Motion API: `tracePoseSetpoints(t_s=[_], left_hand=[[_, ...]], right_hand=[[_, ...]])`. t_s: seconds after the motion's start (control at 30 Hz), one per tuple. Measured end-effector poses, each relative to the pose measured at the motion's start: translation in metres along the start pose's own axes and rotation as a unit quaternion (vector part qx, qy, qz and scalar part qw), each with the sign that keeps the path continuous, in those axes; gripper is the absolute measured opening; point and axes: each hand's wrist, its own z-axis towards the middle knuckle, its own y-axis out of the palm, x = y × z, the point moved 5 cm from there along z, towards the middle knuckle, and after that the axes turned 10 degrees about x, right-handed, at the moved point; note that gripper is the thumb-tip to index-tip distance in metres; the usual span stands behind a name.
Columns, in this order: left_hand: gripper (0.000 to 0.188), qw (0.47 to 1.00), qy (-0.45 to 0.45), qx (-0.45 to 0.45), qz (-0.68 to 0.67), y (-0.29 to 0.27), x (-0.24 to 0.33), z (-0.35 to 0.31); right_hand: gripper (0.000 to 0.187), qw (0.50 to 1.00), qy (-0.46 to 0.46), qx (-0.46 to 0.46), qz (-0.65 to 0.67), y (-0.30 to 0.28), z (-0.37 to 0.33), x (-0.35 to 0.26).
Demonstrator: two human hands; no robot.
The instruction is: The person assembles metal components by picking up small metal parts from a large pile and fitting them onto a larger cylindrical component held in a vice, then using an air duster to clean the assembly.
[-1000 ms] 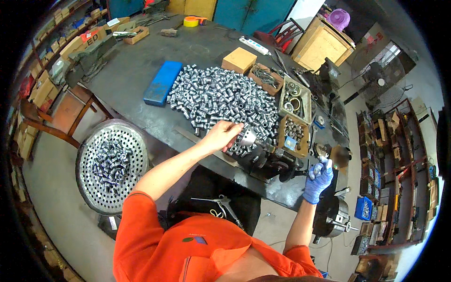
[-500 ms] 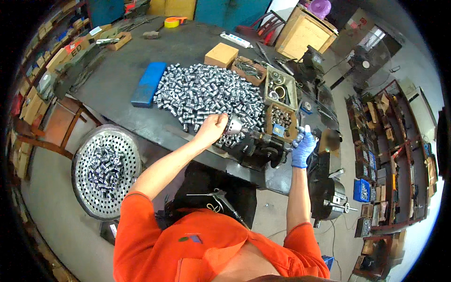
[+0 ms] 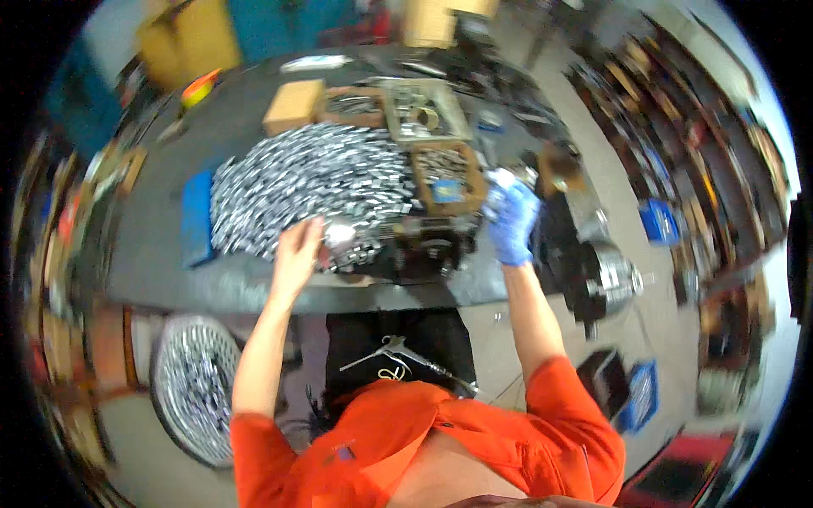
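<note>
A small bench machine [image 3: 428,245] stands at the table's front edge, its silver chuck [image 3: 340,237] facing left. My bare left hand [image 3: 298,251] is at the chuck's left face, its fingers drawn together; what they pinch, if anything, is hidden by blur. On the machine's right side, my right hand [image 3: 513,218] in a blue glove has its fingers closed around something silvery that is too smeared to name. Behind the chuck spreads a large heap of small shiny metal sleeves [image 3: 313,182], bordered on the left by a blue box [image 3: 197,218].
Bins of small parts [image 3: 449,206] and rings [image 3: 466,131] stand behind the machine, with a yellowish box [image 3: 294,106] farther left. A perforated round tray [image 3: 161,381] of sleeves is low left. An air gun [image 3: 394,347] lies on black cloth. Shelves [image 3: 677,144] line the right.
The view has swung right, blurring the picture and shifting the bench leftward. My left hand remains at the chuck and my right hand at the machine's right end.
</note>
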Motion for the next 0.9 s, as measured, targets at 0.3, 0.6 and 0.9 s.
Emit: tracePoseSetpoints(t_s=[0.3,0.6,0.9], left_hand=[[0.041,0.976,-0.159,0.089,-0.121,0.019,-0.009,-0.004],[0.042,0.989,-0.124,0.034,-0.073,0.013,-0.019,0.003],[0.038,0.989,-0.125,0.018,-0.073,0.012,-0.012,-0.004]], right_hand=[[0.022,0.997,-0.051,0.049,0.003,-0.004,-0.029,-0.031],[0.025,0.993,0.065,0.095,0.008,-0.044,-0.079,-0.017],[0.028,0.998,0.032,0.044,0.016,-0.006,-0.012,-0.021]])
